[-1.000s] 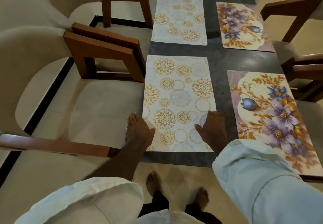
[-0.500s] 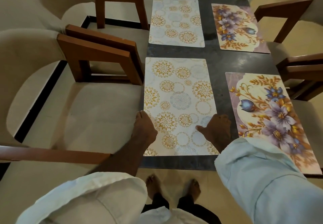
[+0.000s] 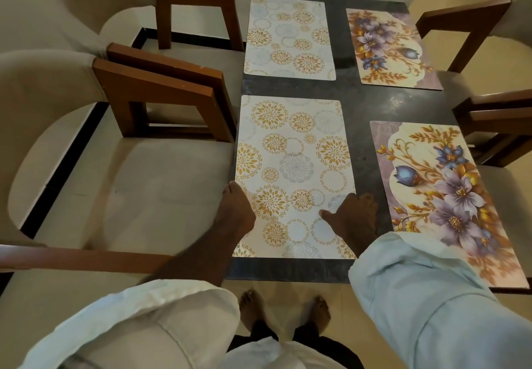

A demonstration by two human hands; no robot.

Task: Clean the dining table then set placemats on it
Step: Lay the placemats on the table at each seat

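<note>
Near placemat (image 3: 293, 167) — white, gold and grey medallions — lies flat on table (image 3: 361, 103).

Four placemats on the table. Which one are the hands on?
The near gold-circle placemat: left hand touches its left edge, right hand its right edge. No hand is on the far gold-circle placemat, far floral placemat or near floral placemat.

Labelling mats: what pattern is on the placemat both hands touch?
Gold leafy medallions and pale blue circles on a white placemat; best in head view.
</note>
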